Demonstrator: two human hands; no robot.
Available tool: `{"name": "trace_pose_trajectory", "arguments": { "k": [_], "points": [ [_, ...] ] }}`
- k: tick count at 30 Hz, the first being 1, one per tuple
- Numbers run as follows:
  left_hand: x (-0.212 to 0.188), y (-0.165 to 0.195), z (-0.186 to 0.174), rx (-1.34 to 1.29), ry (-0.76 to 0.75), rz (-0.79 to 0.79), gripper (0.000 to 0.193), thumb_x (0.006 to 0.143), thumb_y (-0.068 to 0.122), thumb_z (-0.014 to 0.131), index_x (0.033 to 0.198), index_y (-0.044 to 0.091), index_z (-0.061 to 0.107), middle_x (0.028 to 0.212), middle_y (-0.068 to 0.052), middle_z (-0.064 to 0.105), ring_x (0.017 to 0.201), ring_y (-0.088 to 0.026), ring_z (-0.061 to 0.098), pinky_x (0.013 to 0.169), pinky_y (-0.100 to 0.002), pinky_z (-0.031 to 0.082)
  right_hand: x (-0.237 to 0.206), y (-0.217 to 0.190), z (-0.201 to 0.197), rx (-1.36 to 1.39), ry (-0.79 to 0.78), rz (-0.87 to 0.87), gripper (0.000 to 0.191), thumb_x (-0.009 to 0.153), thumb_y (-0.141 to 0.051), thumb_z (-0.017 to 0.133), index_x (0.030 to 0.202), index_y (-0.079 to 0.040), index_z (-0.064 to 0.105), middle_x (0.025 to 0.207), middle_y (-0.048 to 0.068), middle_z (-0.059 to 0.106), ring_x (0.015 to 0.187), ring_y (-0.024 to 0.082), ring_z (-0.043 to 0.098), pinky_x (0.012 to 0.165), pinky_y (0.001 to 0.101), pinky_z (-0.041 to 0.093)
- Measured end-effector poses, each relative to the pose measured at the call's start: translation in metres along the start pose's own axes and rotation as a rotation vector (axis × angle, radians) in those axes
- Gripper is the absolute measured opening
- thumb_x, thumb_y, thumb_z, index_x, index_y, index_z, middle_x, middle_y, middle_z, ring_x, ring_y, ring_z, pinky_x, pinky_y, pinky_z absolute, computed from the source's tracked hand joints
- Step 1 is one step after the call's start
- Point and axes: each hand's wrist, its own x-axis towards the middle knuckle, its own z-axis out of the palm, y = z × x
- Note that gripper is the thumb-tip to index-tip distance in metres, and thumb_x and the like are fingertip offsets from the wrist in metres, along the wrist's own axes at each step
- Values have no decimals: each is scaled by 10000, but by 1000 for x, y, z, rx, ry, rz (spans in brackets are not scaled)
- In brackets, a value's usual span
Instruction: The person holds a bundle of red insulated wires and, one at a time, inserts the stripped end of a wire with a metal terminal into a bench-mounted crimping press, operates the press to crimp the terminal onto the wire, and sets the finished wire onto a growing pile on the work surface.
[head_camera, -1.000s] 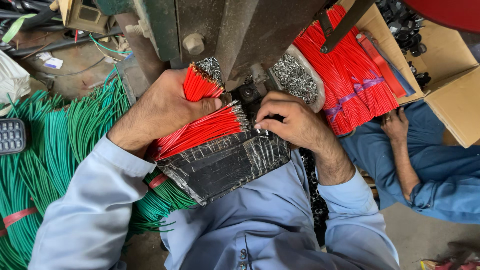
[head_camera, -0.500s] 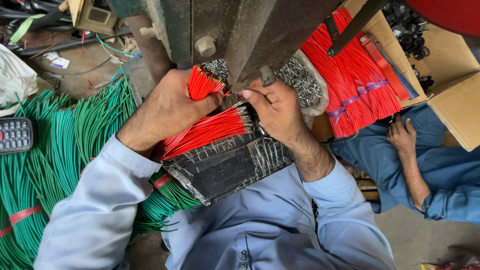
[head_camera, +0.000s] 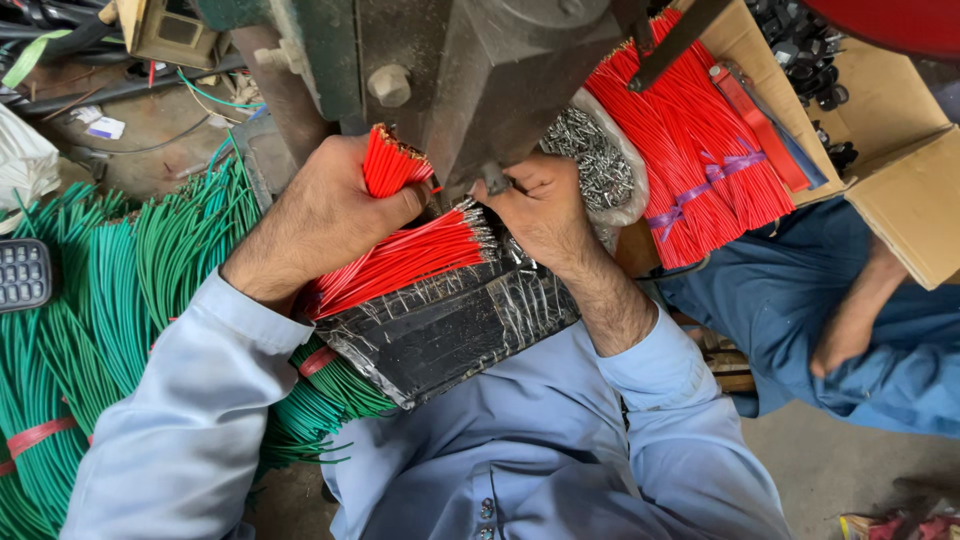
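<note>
While the left hand (head_camera: 320, 215) clenches a bundle of red wires (head_camera: 390, 165), their bare tips stick up above the fist. More red wires (head_camera: 405, 262) fan out below it across a black tray (head_camera: 450, 330). The right hand (head_camera: 540, 205) pinches something small at the grey machine (head_camera: 500, 70); what, I cannot tell.

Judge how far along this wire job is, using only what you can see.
Done: red wires with metal tips lie on the black tray. In hand: the left hand clutches a red bunch; the right hand is up at the machine. Left: a tied red bundle and green wires lie beside.
</note>
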Motion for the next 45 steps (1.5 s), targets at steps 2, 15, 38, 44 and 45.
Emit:
{"name": "trace_pose_trajectory", "arguments": {
  "k": [2, 15, 38, 44, 45],
  "points": [
    [0, 0, 1, 2, 3, -7, 150, 872, 98, 675, 972, -13, 684, 738, -70, 684, 696, -105, 607, 667, -319, 536, 0, 1, 1, 24, -10, -59, 84, 989, -73, 740, 1006, 9, 745, 921, 44, 752, 858, 72, 689, 767, 239, 579],
    [-2, 5, 5, -145, -107, 56, 150, 909, 118, 726, 986, 1, 672, 821, -34, 671, 784, -77, 594, 712, -294, 539, -18, -33, -9, 211, -158, -153, 85, 1045, -8, 690, 1129, 6, 692, 1134, 77, 723, 1069, 120, 687, 946, 281, 583],
    [-11, 12, 12, 74, -48, 124, 157, 904, 88, 705, 1031, 2, 674, 865, -36, 710, 812, -111, 632, 768, -291, 534, -56, -61, 8, -568, 41, -659, 320, 922, 1, 714, 1236, 18, 648, 1323, 168, 607, 1225, 370, 606, 1044, 448, 538],
    [-22, 19, 24, 153, 78, 116, 170, 930, 96, 704, 1069, 4, 672, 895, -63, 697, 835, -135, 611, 786, -318, 521, -60, -51, 4, -495, 13, -702, 237, 921, -11, 744, 1146, -20, 669, 1226, 121, 642, 1181, 338, 629, 1009, 428, 556],
    [-22, 20, 26, 183, 109, 107, 177, 937, 101, 701, 1083, 6, 669, 896, -71, 693, 833, -139, 600, 784, -323, 519, -61, -49, 4, -473, 14, -708, 226, 925, -16, 749, 1137, -23, 671, 1203, 115, 648, 1162, 332, 633, 996, 426, 557]
  ]
}}
